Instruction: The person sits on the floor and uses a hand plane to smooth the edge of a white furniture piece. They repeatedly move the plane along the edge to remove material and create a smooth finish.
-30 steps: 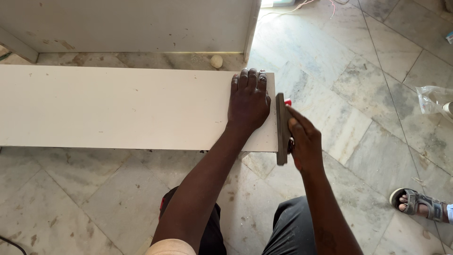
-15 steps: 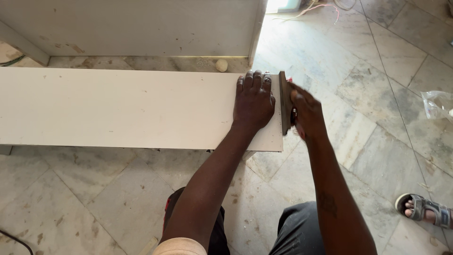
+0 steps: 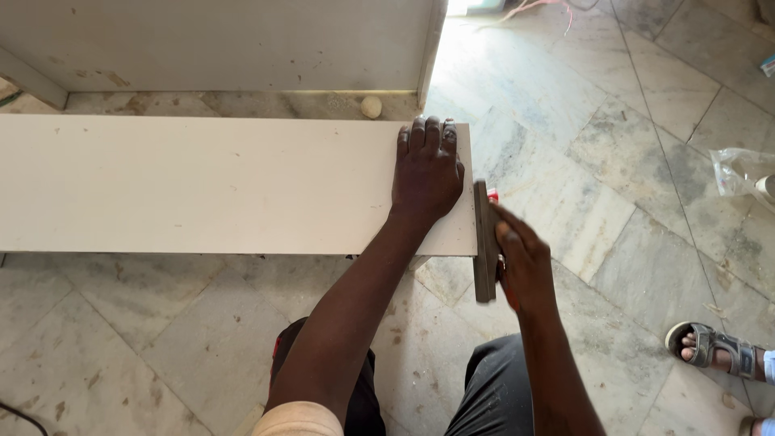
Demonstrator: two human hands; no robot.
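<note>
A long white board (image 3: pixel 202 184) lies flat across the marble floor. My left hand (image 3: pixel 428 171) presses palm-down on its right end, fingers spread toward the far edge. Right beside the board's end face, my right hand (image 3: pixel 523 260) grips a narrow dark sanding block (image 3: pixel 484 241) held upright against that end. The block reaches from mid-edge to below the board's near corner. A small red thing shows just behind the block's top; what it is I cannot tell.
A large white panel (image 3: pixel 218 40) stands on edge behind the board, with a small pale ball (image 3: pixel 370 106) on the floor at its foot. Another person's sandalled foot (image 3: pixel 714 347) is at the lower right. A clear plastic bag (image 3: pixel 743 171) lies at the right edge.
My right hand has slid the dark block toward me along the board's end, from the far corner to the near corner. The left hand stays pressed on the board.
</note>
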